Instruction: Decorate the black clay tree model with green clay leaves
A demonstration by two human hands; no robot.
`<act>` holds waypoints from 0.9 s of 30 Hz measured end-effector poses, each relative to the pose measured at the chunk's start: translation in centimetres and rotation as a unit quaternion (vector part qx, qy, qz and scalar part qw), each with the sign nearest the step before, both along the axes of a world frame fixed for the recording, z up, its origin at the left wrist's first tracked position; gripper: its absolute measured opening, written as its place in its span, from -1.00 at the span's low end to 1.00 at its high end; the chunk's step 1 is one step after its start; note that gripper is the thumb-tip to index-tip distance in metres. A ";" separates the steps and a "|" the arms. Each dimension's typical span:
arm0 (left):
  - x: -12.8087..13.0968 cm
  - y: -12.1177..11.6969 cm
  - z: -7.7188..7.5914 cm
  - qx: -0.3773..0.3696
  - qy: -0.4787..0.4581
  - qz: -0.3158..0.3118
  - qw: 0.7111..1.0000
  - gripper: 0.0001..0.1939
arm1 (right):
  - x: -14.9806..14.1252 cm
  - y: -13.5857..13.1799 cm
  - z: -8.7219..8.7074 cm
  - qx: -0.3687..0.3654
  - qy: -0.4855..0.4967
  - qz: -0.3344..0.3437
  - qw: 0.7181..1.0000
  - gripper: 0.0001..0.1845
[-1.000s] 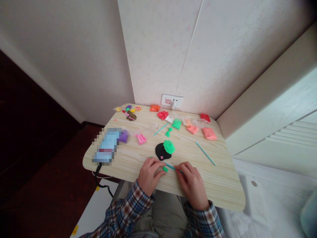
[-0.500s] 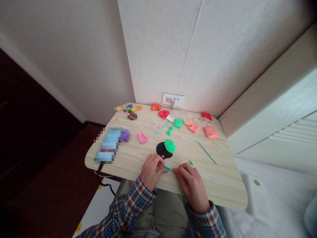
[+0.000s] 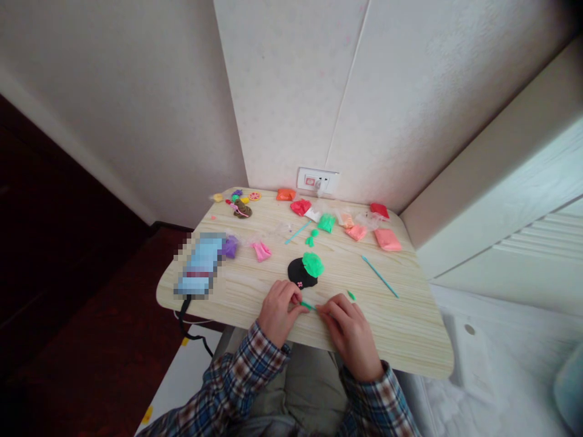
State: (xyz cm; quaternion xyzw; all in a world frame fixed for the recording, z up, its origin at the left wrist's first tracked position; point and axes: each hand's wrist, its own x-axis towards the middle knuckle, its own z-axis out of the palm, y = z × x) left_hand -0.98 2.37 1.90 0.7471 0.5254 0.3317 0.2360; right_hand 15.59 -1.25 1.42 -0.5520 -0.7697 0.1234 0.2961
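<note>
My left hand [image 3: 279,308] is closed, thumb and fingers pinching a small green clay piece [image 3: 308,306] just above the table's near edge. My right hand [image 3: 350,325] is closed in a pinch on a thin, pale blue clay tool [image 3: 315,308]; its tip meets the green piece, and the fingers hide the rest. Directly beyond my hands lies a black clay disc [image 3: 298,272] bearing a ruffled green clay round [image 3: 313,264] and a tiny pink flower [image 3: 299,284]. A small green clay leaf [image 3: 351,295] rests beyond my right hand.
A blue stick tool [image 3: 380,277] lies at right, another [image 3: 297,233] farther back. Clay packets, including green [image 3: 327,223], pink [image 3: 262,251] and salmon [image 3: 387,239], are spread over the table [image 3: 410,334]. A blurred-out phone-like device [image 3: 200,264] with a black cable sits at left.
The green piece has turned slightly and now shows as a narrower strip along the blue tool. Both hands keep their pinch almost in place; the view has shifted a little.
</note>
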 end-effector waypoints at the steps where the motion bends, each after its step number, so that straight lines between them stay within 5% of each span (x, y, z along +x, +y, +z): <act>1: 0.0 -0.1 0.0 0.004 0.001 -0.001 1.000 -0.69 | 0.0 0.0 -0.1 0.000 0.000 -0.002 1.000 -0.77; 13: -0.4 -0.7 -0.8 0.103 0.036 -0.050 0.993 -0.88 | 0.5 -0.1 -0.9 -0.047 0.113 -0.044 0.991 -0.87; 27: 0.1 -0.9 -0.7 0.120 0.054 -0.055 0.990 -0.95 | 0.4 0.1 -1.0 -0.030 0.176 -0.089 0.980 -0.87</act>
